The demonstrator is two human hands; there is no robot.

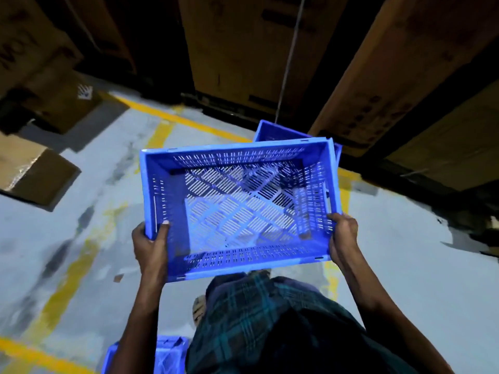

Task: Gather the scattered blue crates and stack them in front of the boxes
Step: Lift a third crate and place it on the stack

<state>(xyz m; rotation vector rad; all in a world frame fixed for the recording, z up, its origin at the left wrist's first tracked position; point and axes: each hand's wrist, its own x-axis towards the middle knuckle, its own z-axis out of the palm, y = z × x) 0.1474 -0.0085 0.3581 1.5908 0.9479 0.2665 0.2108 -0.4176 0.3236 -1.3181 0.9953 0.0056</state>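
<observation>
Crate carrying is underway: both hands are gripping one blue crate [237, 209] held in the air above the grey floor [405, 252]. Left hand [151, 247] is clamping the near left corner, thumb hooking over the rim; right hand [343, 238] is clamping the near right corner, fingers wrapping the outside wall. Hands are sitting well apart, one at each end of the near side.

Progress, judged: partway. A second crate [272, 132] is sitting on the floor just in front of the tall cardboard boxes [243, 49], mostly hidden behind the carried one; it is probably marking the stacking spot. Whether it is one crate or already several is not readable. A third crate [162, 354] is lying on the floor at the bottom edge, near the person's legs, so at least that one is remaining to collect. The carried crate is appearing to head toward the one by the boxes; it is not yet set down.

Containers: the carried crate is holding nothing; its slotted bottom is letting the floor show through. Contents of the other two are too hidden to tell. A smaller box [35, 174] is lying at the left, closed as far as visible.
</observation>
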